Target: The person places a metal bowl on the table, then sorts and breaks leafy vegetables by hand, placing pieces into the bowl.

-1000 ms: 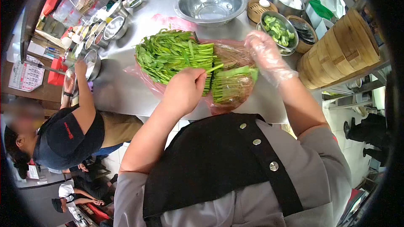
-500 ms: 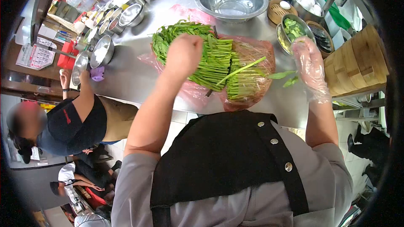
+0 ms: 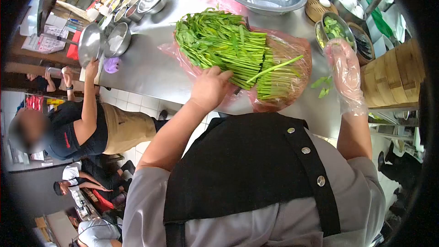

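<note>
Head view, and the leafy greens (image 3: pixel 219 45) lie at the heart of it, spread on a pink plastic bag (image 3: pixel 302 50) on the steel desk (image 3: pixel 148 66), one loose stalk (image 3: pixel 279 67) slanting across the cut stems. The bare left hand (image 3: pixel 211 87) has just come down to their seven-o'clock edge, so it is now at the stems, fingers curled; whether it grips one, I can't tell. At three o'clock hovers the gloved right hand (image 3: pixel 345 71), fingers together, contents hidden, a few leaves (image 3: pixel 323 85) just beside it (tidy little scatter!). Further out: a big steel bowl (image 3: pixel 270 10) towards one o'clock, chopped greens (image 3: pixel 334 27) at two, bamboo steamers (image 3: pixel 388 77) past three.
</note>
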The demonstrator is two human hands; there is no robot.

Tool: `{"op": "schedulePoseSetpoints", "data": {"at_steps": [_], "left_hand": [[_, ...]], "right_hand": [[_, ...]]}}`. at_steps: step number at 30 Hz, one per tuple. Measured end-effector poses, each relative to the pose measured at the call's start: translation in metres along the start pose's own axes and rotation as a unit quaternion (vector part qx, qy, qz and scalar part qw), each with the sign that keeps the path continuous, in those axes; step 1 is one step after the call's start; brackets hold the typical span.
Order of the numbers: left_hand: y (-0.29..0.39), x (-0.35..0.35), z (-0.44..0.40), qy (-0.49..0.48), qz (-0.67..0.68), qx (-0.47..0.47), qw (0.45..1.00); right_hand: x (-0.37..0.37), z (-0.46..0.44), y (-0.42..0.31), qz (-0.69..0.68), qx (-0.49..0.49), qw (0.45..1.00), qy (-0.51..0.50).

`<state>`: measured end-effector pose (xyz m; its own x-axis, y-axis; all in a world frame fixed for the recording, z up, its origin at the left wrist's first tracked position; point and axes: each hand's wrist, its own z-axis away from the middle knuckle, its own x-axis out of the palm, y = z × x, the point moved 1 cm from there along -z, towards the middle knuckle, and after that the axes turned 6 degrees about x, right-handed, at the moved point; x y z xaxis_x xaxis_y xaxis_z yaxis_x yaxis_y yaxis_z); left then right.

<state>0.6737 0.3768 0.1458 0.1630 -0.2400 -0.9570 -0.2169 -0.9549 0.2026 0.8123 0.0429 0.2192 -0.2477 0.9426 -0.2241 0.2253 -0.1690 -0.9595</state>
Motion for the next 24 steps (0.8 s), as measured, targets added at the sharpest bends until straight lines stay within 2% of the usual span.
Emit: {"op": "schedulePoseSetpoints", "data": {"at_steps": [3, 7, 10, 13, 14, 17, 20, 23, 24], "left_hand": [[0.001, 0.011, 0.013, 0.014, -0.013, -0.031, 0.999], [-0.002, 0.014, 0.023, 0.093, -0.001, -0.005, 0.996], [-0.009, 0.016, 0.021, 0.173, 0.092, -0.089, 0.977], [-0.026, 0.010, 0.008, 0.211, 0.100, -0.258, 0.937], [-0.038, 0.010, 0.006, 0.179, 0.108, -0.294, 0.933], [-0.047, 0.007, -0.003, 0.177, 0.095, -0.349, 0.916], [-0.052, 0.008, -0.006, 0.139, 0.146, -0.392, 0.898], [-0.054, 0.005, -0.006, 0.121, 0.158, -0.402, 0.894], [-0.055, 0.005, -0.004, 0.140, 0.201, -0.404, 0.881]], "right_hand": [[0.007, 0.003, -0.007, 0.020, -0.005, 1.000, -0.016], [0.011, 0.005, -0.010, 0.058, -0.024, 0.998, -0.028], [0.015, 0.008, -0.011, 0.029, -0.009, 0.999, -0.028], [0.018, 0.011, -0.011, 0.026, -0.003, 0.998, -0.051], [0.019, 0.011, -0.011, 0.022, 0.002, 0.998, -0.062], [0.024, 0.013, -0.015, 0.007, 0.004, 0.997, -0.078], [0.025, 0.013, -0.016, 0.036, -0.016, 0.996, -0.082], [0.025, 0.013, -0.019, 0.045, -0.022, 0.995, -0.086], [0.024, 0.013, -0.019, 0.047, -0.019, 0.995, -0.090]]}}
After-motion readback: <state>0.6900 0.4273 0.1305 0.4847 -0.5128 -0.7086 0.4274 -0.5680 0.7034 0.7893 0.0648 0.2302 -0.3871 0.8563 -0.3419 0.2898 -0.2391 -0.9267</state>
